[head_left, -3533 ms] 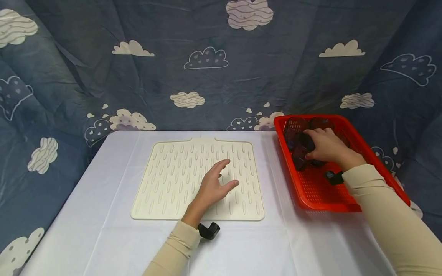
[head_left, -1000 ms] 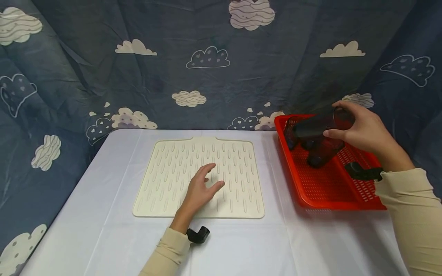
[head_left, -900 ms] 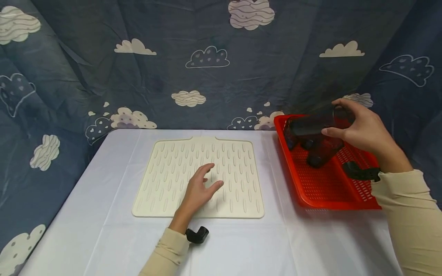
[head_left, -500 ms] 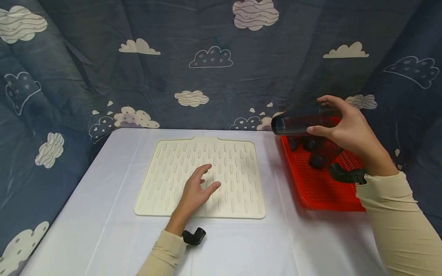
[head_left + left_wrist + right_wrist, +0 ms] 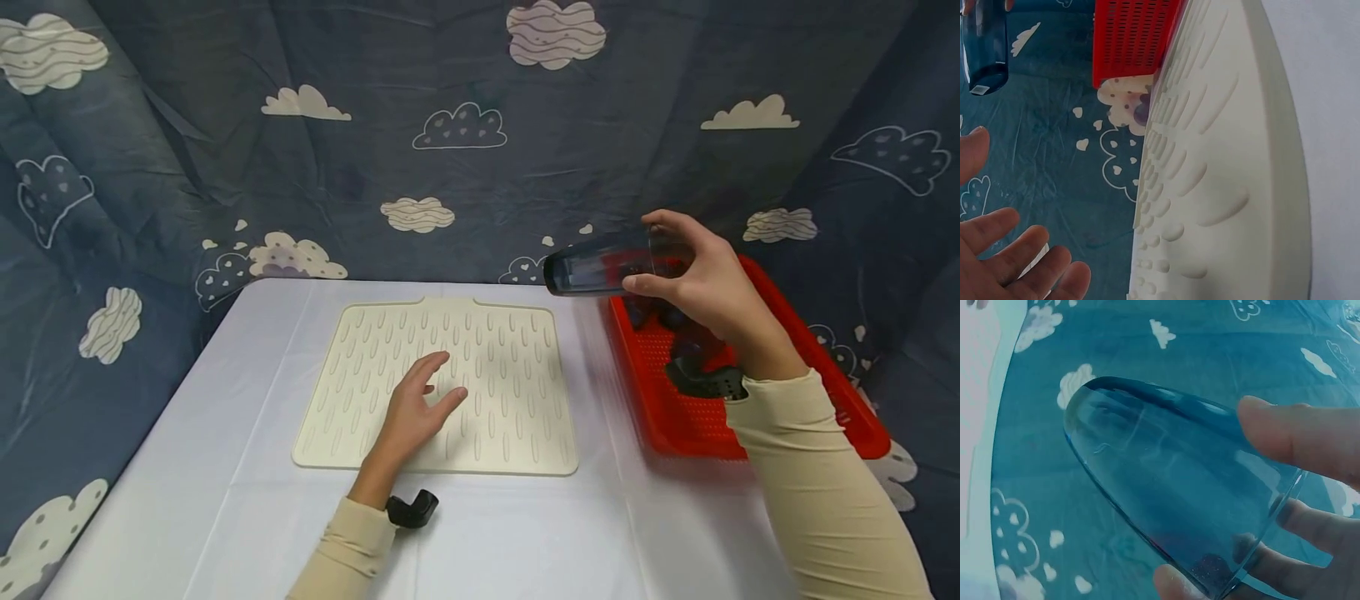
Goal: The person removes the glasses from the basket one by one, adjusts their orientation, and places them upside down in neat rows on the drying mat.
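My right hand (image 5: 712,287) grips a see-through blue drinking glass (image 5: 588,268) around its rim end. The glass lies sideways in the air, its base pointing left, past the left rim of the red basket (image 5: 652,412). In the right wrist view, thumb and fingers span the mouth of the glass (image 5: 1160,462). My left hand (image 5: 412,408) hovers over the cream ribbed mat (image 5: 517,400), fingers apart and holding nothing. The left wrist view also catches the glass (image 5: 985,50) at its top left.
Other dark glasses (image 5: 693,340) lie in the basket, partly hidden by my right hand and wrist camera. The mat lies on a white-clothed table (image 5: 525,533). A dark blue cloud-print cloth (image 5: 465,183) hangs behind the table.
My right hand has lifted the glass out of the basket and carried it left, past the basket's rim. My left hand has drifted slightly left over the mat.
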Demonstrator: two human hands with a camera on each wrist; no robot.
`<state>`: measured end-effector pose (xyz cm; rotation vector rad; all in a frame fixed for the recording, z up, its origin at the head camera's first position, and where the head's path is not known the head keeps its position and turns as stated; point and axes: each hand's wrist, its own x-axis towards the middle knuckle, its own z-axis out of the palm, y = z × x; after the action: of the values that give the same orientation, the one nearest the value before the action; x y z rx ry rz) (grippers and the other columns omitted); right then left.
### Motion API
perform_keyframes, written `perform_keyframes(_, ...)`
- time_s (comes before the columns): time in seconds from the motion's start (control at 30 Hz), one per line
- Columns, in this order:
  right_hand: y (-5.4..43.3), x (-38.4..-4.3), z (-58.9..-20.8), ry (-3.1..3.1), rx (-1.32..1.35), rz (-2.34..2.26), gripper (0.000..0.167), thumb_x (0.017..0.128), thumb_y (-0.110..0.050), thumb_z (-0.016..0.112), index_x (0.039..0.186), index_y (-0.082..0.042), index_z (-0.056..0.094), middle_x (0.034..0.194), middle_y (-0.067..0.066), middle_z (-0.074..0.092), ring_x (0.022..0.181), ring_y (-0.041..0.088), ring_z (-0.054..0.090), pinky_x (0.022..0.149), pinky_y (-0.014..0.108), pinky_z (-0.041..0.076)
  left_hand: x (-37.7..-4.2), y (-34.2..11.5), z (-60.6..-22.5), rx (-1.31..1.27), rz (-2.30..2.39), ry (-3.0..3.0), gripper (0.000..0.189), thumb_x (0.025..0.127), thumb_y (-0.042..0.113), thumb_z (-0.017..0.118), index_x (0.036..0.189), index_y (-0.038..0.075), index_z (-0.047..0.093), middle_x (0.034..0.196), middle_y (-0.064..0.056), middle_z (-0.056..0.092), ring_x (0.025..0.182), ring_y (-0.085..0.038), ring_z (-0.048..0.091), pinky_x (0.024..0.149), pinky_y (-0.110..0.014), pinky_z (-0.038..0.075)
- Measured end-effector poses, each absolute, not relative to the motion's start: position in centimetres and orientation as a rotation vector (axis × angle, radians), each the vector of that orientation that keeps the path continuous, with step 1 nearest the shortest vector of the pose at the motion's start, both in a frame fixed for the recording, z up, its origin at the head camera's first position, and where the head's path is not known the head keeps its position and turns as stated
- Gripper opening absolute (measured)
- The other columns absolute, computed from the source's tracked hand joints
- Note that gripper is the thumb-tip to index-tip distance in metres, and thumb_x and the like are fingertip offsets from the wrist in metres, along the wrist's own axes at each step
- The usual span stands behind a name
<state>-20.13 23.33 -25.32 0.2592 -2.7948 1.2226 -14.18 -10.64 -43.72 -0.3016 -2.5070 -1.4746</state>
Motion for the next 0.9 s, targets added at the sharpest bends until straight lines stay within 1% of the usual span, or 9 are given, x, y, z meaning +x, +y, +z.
perform_keyframes(0.1,22.7,-20.1,-25.6,-2.791,0.248,1.271,0.083,0.084,-0.026,0.079,0.153,-0.026,0.033,0.154,0.016,0.040,0.129,0.039,0.050,0.099,0.060,0.051,-14.1,-10.8,-43.8,-0.294,-1.485,-2.513,0.055,0.088,0.019,0.074,0.138,0.004,0.055,0.145,-0.015,0.053,0.134,-0.032,0.053,0.098,-0.050,0.054)
perform_keyframes(0.23,21.9,-20.0,-26.0,-2.778,0.272,1.313,0.079,0.085,-0.026,0.079,0.151,-0.026,0.036,0.152,0.014,0.043,0.124,0.036,0.053,0.083,0.036,0.061,-14.0,-10.9,-43.8,-0.286,-1.500,-2.508,0.054,0.089,0.019,0.074,0.137,0.004,0.055,0.144,-0.014,0.054,0.133,-0.033,0.053,0.098,-0.050,0.053)
perform_keyframes(0.33,21.4,-20.0,-26.2,-2.757,0.309,1.349,0.078,0.086,-0.023,0.078,0.151,-0.025,0.036,0.153,0.014,0.041,0.126,0.035,0.052,0.072,0.020,0.056,-14.0,-11.0,-43.7,-0.271,-1.506,-2.507,0.055,0.089,0.019,0.074,0.138,0.004,0.055,0.144,-0.014,0.054,0.133,-0.033,0.053,0.099,-0.050,0.053)
perform_keyframes(0.37,21.2,-20.0,-26.3,-2.746,0.318,1.364,0.077,0.086,-0.022,0.078,0.151,-0.025,0.036,0.153,0.014,0.040,0.127,0.035,0.051,0.073,0.021,0.056,-14.0,-11.0,-43.6,-0.263,-1.505,-2.511,0.055,0.089,0.020,0.074,0.138,0.004,0.055,0.144,-0.014,0.054,0.133,-0.033,0.053,0.099,-0.050,0.053)
perform_keyframes(0.43,20.8,-20.0,-26.6,-2.721,0.342,1.388,0.079,0.086,-0.019,0.077,0.152,-0.027,0.034,0.155,0.015,0.038,0.129,0.037,0.051,0.081,0.031,0.059,-14.0,-11.1,-43.5,-0.252,-1.503,-2.515,0.055,0.089,0.020,0.074,0.138,0.004,0.054,0.145,-0.014,0.054,0.133,-0.033,0.053,0.099,-0.050,0.053)
perform_keyframes(0.57,19.9,-20.1,-27.0,-2.697,0.359,1.431,0.082,0.087,-0.018,0.077,0.154,-0.037,0.032,0.159,0.011,0.035,0.130,0.036,0.049,0.096,0.047,0.056,-14.1,-11.4,-43.5,-0.238,-1.498,-2.511,0.055,0.089,0.019,0.074,0.139,0.005,0.054,0.145,-0.014,0.054,0.132,-0.032,0.053,0.099,-0.049,0.053)
perform_keyframes(0.63,19.5,-20.1,-27.2,-2.682,0.367,1.469,0.079,0.088,-0.016,0.076,0.152,-0.038,0.036,0.159,0.006,0.034,0.131,0.033,0.048,0.097,0.046,0.055,-14.1,-11.5,-43.5,-0.242,-1.500,-2.500,0.055,0.089,0.018,0.073,0.138,0.004,0.054,0.145,-0.014,0.054,0.132,-0.033,0.054,0.098,-0.049,0.054)
perform_keyframes(0.77,18.7,-20.0,-27.8,-2.645,0.385,1.545,0.069,0.088,-0.012,0.075,0.148,-0.029,0.045,0.159,0.001,0.034,0.135,0.030,0.045,0.100,0.046,0.053,-14.0,-11.7,-43.5,-0.253,-1.488,-2.492,0.053,0.090,0.018,0.073,0.138,0.003,0.054,0.144,-0.015,0.054,0.131,-0.034,0.054,0.098,-0.050,0.054)
perform_keyframes(0.9,17.9,-19.9,-28.3,-2.623,0.423,1.601,0.068,0.089,-0.012,0.074,0.149,-0.026,0.044,0.160,0.003,0.032,0.138,0.032,0.043,0.103,0.054,0.050,-13.9,-12.0,-43.5,-0.244,-1.475,-2.496,0.054,0.090,0.019,0.073,0.138,0.003,0.054,0.144,-0.016,0.054,0.132,-0.035,0.053,0.098,-0.050,0.053)
